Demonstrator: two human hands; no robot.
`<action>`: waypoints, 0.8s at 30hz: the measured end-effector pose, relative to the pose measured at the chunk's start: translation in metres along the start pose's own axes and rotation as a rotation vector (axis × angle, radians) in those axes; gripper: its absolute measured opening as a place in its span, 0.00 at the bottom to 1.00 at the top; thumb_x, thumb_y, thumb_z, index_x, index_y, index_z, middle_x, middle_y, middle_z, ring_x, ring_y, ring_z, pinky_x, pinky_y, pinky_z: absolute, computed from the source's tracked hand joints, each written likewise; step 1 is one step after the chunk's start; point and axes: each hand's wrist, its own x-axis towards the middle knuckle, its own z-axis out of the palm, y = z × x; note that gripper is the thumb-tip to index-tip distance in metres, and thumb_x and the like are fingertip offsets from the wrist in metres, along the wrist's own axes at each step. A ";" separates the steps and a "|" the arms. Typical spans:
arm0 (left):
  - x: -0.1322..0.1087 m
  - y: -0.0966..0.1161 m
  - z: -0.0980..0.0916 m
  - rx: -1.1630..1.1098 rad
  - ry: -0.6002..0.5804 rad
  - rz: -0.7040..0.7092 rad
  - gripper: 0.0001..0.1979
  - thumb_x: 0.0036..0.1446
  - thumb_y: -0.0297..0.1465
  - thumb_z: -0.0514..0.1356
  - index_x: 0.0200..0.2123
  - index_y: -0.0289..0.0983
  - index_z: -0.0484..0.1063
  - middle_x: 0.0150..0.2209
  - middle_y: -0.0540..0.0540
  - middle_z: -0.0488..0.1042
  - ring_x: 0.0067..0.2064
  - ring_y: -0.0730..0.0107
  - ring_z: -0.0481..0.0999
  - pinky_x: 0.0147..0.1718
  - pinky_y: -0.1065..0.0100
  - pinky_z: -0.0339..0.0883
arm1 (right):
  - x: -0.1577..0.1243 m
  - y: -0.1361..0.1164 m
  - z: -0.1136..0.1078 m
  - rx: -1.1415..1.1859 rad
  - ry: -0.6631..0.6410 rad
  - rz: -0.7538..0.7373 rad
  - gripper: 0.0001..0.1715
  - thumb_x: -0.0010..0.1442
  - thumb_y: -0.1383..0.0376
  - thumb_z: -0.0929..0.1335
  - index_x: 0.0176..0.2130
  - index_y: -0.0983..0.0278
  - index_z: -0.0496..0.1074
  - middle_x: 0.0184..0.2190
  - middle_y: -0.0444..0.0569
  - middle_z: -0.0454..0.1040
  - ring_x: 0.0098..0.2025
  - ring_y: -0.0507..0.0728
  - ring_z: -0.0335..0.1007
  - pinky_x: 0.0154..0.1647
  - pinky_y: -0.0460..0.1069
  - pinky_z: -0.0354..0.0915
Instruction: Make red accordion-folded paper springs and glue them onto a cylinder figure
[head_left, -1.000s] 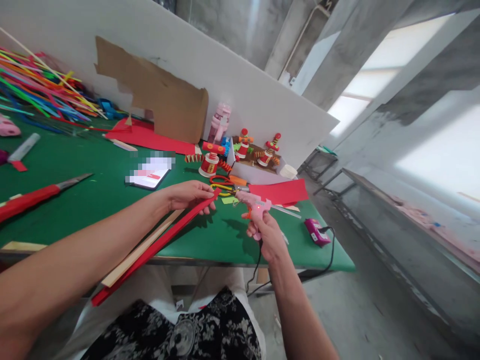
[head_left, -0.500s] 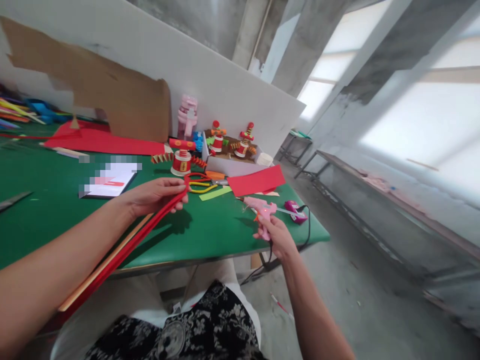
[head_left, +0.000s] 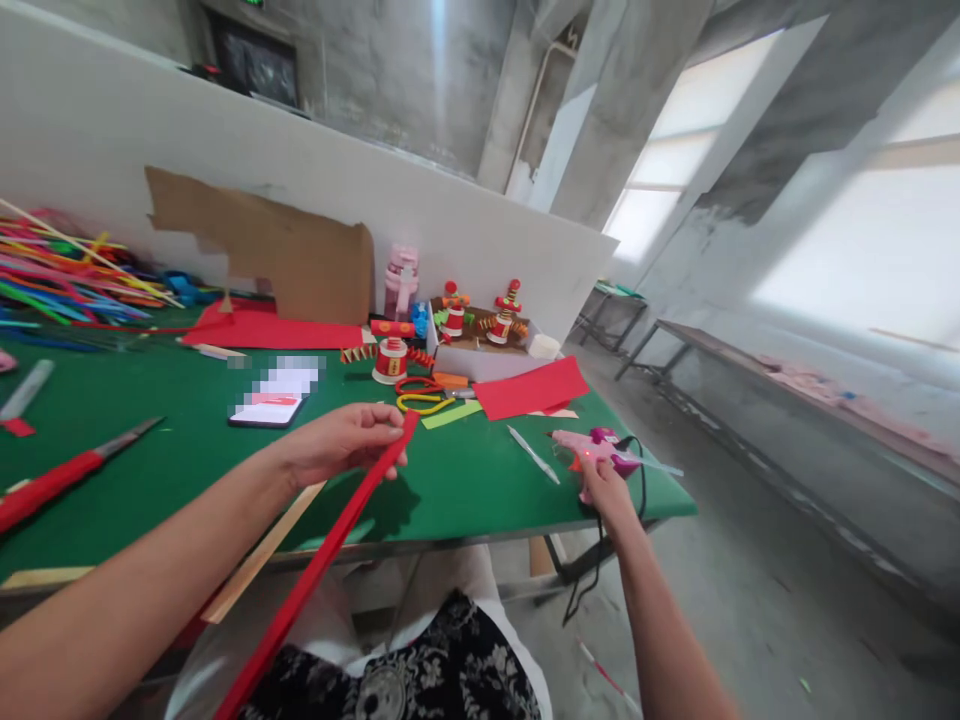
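The left hand [head_left: 352, 440] pinches one end of a red strip [head_left: 330, 545] between thumb and fingers, perhaps so its length can slope freely past the edge of the table [head_left: 457, 490]. The right hand [head_left: 606, 490] curls its fingers around the glue gun [head_left: 576, 444] near the table's right end, likely keeping the nozzle (probably hot) well apart from the strip.

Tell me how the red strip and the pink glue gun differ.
The red strip is long and narrow; the pink glue gun is shorter and pistol-shaped. The strip slants down beyond the green table; the gun is near its right end. Each is held: strip in left hand, gun in right hand.
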 end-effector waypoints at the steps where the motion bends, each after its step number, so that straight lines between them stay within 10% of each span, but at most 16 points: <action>1: -0.011 0.002 0.004 0.017 -0.011 0.007 0.17 0.47 0.40 0.70 0.31 0.38 0.68 0.26 0.46 0.78 0.25 0.67 0.78 0.26 0.69 0.72 | -0.001 -0.003 0.000 -0.099 -0.020 0.016 0.26 0.63 0.50 0.59 0.31 0.65 0.74 0.17 0.49 0.72 0.25 0.58 0.73 0.29 0.49 0.64; 12: -0.135 -0.002 -0.003 0.005 0.402 -0.030 0.16 0.37 0.47 0.72 0.23 0.46 0.73 0.19 0.53 0.73 0.21 0.68 0.72 0.23 0.67 0.70 | -0.036 -0.051 -0.018 -0.502 -0.035 -0.038 0.29 0.66 0.50 0.58 0.25 0.61 0.75 0.23 0.56 0.77 0.34 0.64 0.77 0.36 0.54 0.64; 15: -0.147 -0.004 -0.010 -0.006 0.559 -0.015 0.16 0.33 0.49 0.72 0.23 0.49 0.74 0.19 0.55 0.73 0.20 0.67 0.72 0.21 0.67 0.68 | -0.053 -0.090 0.019 -0.295 -0.045 -0.395 0.24 0.66 0.54 0.59 0.28 0.62 0.74 0.28 0.54 0.78 0.33 0.59 0.75 0.35 0.51 0.64; 19: -0.149 0.004 -0.011 0.032 0.650 0.014 0.17 0.28 0.48 0.73 0.21 0.49 0.74 0.20 0.53 0.76 0.21 0.66 0.73 0.23 0.66 0.70 | -0.066 -0.158 0.109 0.045 -0.474 -0.661 0.14 0.66 0.66 0.60 0.39 0.62 0.75 0.33 0.47 0.79 0.33 0.54 0.74 0.37 0.48 0.66; 24: -0.143 0.010 -0.025 0.061 0.630 0.029 0.16 0.33 0.47 0.73 0.25 0.49 0.76 0.23 0.53 0.77 0.24 0.65 0.76 0.26 0.67 0.73 | -0.068 -0.213 0.177 -0.286 -0.431 -0.922 0.19 0.61 0.68 0.64 0.52 0.61 0.70 0.55 0.54 0.69 0.50 0.58 0.69 0.47 0.51 0.65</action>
